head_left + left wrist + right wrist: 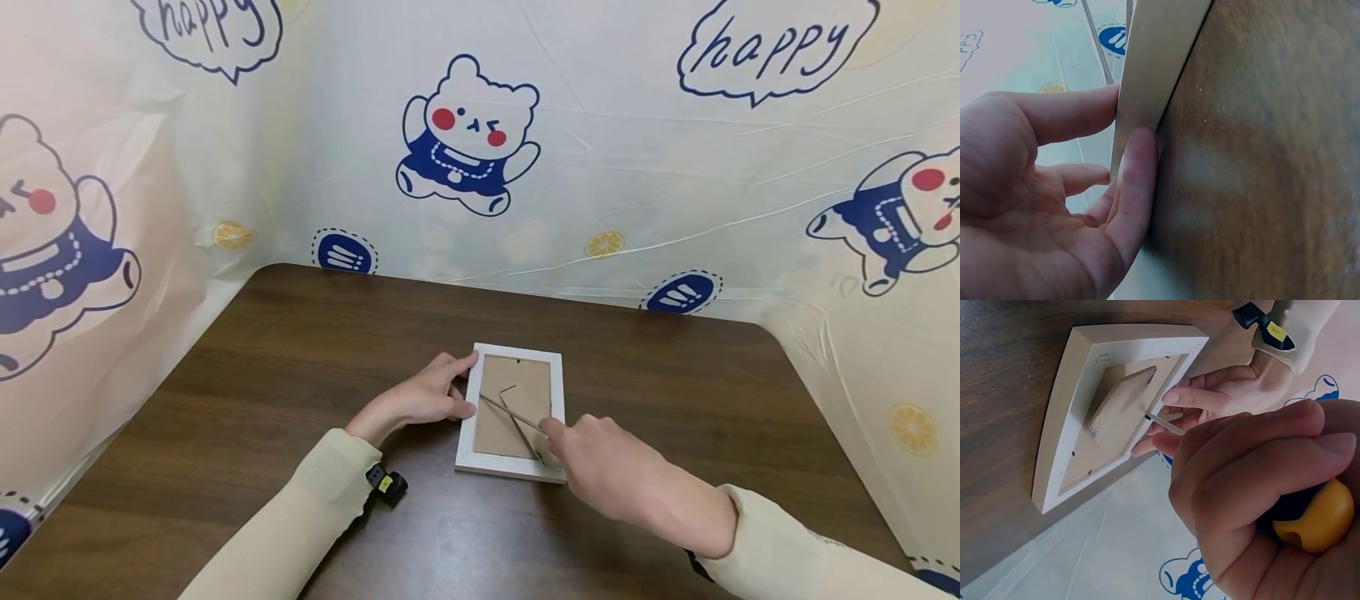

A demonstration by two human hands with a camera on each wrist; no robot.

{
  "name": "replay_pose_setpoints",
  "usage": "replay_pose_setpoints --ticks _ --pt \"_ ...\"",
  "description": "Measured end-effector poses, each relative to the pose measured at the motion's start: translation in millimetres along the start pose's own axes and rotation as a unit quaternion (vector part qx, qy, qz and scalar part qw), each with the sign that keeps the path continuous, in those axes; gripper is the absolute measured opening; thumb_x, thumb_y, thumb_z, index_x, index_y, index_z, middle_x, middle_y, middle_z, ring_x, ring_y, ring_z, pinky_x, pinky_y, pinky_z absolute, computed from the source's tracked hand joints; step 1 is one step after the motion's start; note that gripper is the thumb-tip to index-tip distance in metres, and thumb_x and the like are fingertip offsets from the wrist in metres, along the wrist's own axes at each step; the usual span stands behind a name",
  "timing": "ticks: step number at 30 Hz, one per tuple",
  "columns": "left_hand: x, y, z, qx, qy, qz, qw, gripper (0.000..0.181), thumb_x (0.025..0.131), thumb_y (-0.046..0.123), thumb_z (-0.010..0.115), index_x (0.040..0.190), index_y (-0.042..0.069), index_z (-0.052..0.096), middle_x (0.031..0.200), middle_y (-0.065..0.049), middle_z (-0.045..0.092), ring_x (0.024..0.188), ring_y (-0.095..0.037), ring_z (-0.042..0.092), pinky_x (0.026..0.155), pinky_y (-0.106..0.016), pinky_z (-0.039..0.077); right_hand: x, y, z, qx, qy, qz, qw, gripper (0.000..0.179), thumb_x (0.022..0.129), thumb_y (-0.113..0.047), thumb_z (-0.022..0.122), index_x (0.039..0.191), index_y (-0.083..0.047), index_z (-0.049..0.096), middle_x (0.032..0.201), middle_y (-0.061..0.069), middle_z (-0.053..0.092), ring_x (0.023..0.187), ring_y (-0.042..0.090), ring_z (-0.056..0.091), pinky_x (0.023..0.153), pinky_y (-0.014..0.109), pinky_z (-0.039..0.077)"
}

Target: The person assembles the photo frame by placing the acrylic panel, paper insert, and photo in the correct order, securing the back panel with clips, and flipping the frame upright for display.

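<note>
A white picture frame (510, 473) lies face down on the table, its brown backing board (495, 429) facing up with a stand leg (1116, 403) on it. My left hand (423, 396) rests against the frame's left side, fingers and thumb spread and fairly straight, pressing on its edge. In my right hand (611, 462) I grip a screwdriver by its yellow and black handle (1319, 522). The screwdriver's thin metal shaft (513, 414) crosses over the backing, and its tip meets the inner left edge, by a small dark tab (1148, 416).
The dark brown wooden table (300, 350) extends around the frame on all sides. Behind it and at both sides hangs a pale curtain (600, 167) printed with bears and orange slices. A small black device (387, 484) sits at my left wrist.
</note>
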State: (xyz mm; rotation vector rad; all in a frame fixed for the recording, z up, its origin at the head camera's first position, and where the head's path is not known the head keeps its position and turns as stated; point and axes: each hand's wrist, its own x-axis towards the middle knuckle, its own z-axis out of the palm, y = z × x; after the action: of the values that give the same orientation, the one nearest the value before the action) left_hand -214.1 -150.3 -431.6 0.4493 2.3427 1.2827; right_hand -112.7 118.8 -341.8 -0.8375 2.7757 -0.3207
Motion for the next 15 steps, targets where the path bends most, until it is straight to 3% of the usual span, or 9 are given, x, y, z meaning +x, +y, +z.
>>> replay_pose_setpoints --ticks 10,15 --pt "-0.4 2.3 1.0 0.004 0.002 0.003 1.0000 0.091 0.095 0.008 0.076 0.169 0.006 0.023 0.139 -0.020 0.041 0.096 -0.020 0.057 0.080 -0.030 0.051 -1.6 0.3 2.2 0.005 0.009 -0.003 0.9999 0.006 0.109 -0.009 0.058 0.108 -0.007 0.063 0.057 -0.001 0.043 0.047 0.010 0.041 0.040 0.023 0.032" --pt "-0.4 2.7 1.9 0.007 0.002 0.008 0.9999 0.091 0.095 0.007 0.076 0.168 0.004 0.023 0.138 -0.020 0.040 0.095 -0.019 0.059 0.080 -0.029 0.052 -1.3 -3.7 7.3 0.003 0.009 0.013 0.9999 0.005 0.106 -0.006 0.060 0.104 -0.010 0.059 0.060 0.000 0.045 0.051 0.014 0.047 0.041 0.029 0.038"
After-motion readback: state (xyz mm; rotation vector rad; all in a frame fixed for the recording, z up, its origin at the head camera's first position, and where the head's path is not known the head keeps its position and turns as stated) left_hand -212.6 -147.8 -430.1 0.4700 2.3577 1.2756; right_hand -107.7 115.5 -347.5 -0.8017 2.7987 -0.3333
